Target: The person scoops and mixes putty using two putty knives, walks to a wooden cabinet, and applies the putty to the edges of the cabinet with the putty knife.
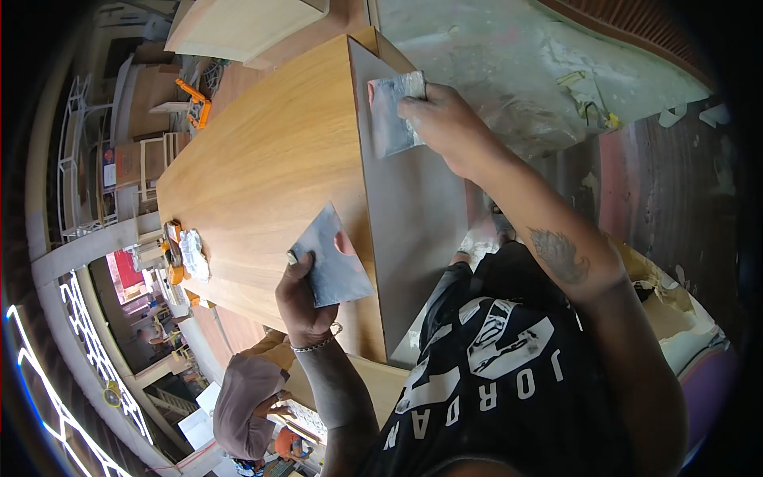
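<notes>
Here, a putty scraper (pixel 389 119) is gripped by the right hand (pixel 443 123) over the grey side (pixel 417 230) of the wooden box (pixel 294 187); a second scraper (pixel 334 266) is held by the left hand (pixel 304 298) above its wood-grained face (pixel 262 163).

a person in mauve (pixel 248 405) bends over; white light strips (pixel 79 322) glow.

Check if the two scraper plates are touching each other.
Apart. The head view shows it: the wooden panel and its grey side are visible between the left plate and right plate.
</notes>
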